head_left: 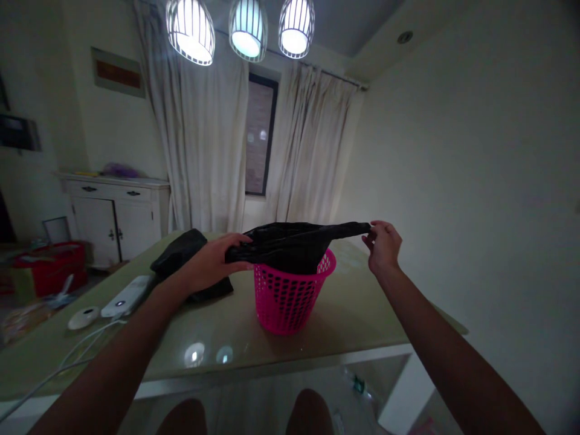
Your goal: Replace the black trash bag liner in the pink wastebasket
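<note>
Cloth [290, 241], black, stretched level above the pink basket [290, 296] on the bench [353, 314], its middle sagging into the rim. My left hand [212, 261] clenches one end; my right hand [384, 244] pinches the other end between fingertips.

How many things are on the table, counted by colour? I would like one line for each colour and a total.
Black: 2, the black garment stretched between the left hand and the right hand over the basket, and the dark folded cloth behind the left hand
Pink: 1, the pink basket
White: 2, the power strip and the round white device
Total: 5
</note>
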A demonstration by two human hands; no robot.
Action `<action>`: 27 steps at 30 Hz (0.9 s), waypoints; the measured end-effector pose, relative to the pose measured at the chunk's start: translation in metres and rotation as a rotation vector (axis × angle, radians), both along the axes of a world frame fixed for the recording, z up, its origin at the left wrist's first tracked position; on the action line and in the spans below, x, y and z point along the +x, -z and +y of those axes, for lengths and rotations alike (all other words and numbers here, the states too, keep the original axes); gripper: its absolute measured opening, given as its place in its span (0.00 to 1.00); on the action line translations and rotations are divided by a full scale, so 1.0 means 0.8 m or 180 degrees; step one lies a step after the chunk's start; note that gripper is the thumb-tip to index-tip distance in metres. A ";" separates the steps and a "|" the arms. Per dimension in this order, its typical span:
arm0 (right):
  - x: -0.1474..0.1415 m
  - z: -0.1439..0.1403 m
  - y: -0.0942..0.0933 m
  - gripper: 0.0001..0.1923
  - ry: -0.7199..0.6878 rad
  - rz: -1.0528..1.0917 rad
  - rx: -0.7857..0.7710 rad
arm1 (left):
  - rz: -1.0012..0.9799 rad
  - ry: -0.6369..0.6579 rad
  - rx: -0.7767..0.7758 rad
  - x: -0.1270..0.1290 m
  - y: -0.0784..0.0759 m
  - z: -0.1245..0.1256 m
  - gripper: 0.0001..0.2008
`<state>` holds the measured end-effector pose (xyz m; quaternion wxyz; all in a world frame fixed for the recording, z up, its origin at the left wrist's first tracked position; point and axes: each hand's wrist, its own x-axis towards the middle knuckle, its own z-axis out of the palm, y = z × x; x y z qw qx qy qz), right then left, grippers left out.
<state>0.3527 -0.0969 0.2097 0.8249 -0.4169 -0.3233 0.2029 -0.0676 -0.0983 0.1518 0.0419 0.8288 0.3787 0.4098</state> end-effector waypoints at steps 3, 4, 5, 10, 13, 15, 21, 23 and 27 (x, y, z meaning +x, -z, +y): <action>0.001 -0.004 0.006 0.15 0.0061 -0.0128 0.0108 | 0.0933 -0.0819 0.0531 -0.022 0.001 0.022 0.14; 0.000 -0.006 0.009 0.16 0.0076 -0.0214 0.0169 | 0.1043 -0.1223 0.0789 -0.025 -0.004 0.025 0.13; -0.001 -0.008 0.011 0.16 0.0103 -0.0310 0.0248 | 0.1015 -0.1603 0.1068 -0.027 -0.010 0.026 0.14; 0.013 -0.004 0.023 0.16 0.0397 -0.0573 0.0467 | -0.0146 -0.2149 0.2164 -0.016 -0.049 -0.003 0.18; 0.031 0.007 0.021 0.15 0.0468 -0.0413 -0.0038 | -0.0518 -0.1875 0.2310 -0.003 -0.060 -0.026 0.17; 0.033 0.006 0.015 0.14 0.0744 -0.0479 -0.0197 | -0.0656 -0.1573 0.2275 0.007 -0.066 -0.039 0.14; -0.068 -0.065 -0.004 0.29 0.0541 -0.3244 0.1312 | -0.1087 -0.0651 0.1682 0.057 -0.093 -0.089 0.09; -0.118 -0.082 -0.002 0.51 -0.0212 -0.4387 0.1270 | -0.1220 -0.0156 0.1386 0.076 -0.098 -0.111 0.08; -0.179 -0.064 0.002 0.39 -0.1061 -0.5245 0.0948 | -0.1163 0.1135 0.0346 0.083 -0.086 -0.129 0.15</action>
